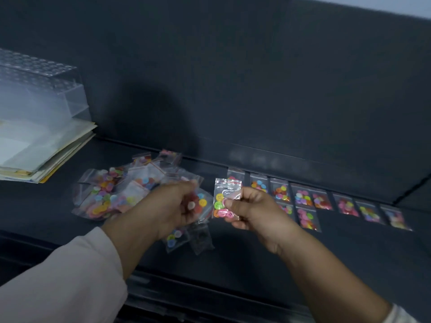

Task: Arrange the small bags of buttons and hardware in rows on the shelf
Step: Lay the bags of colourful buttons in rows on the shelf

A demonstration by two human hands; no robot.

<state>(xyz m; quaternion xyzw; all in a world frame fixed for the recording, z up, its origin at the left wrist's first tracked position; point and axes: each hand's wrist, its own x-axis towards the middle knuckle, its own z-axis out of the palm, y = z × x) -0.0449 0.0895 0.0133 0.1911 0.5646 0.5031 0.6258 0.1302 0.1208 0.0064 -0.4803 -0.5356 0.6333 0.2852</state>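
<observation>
While my right hand (253,212) pinches one small bag of buttons (226,197) upright over the shelf (256,250), my left hand (173,206) is curled round a bunch of bags (179,238) beside the loose pile (109,194) at my left. To the right, laid bags (326,201) sit flat in two rows, the back one long, the front one short.

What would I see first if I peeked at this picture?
The little bag of bright buttons, pinched in the right hand in the middle. Beside it, the left hand grips a bunch of bags, with a messy pile behind it on the left. To the right, a neat row lies on the dark shelf.
</observation>
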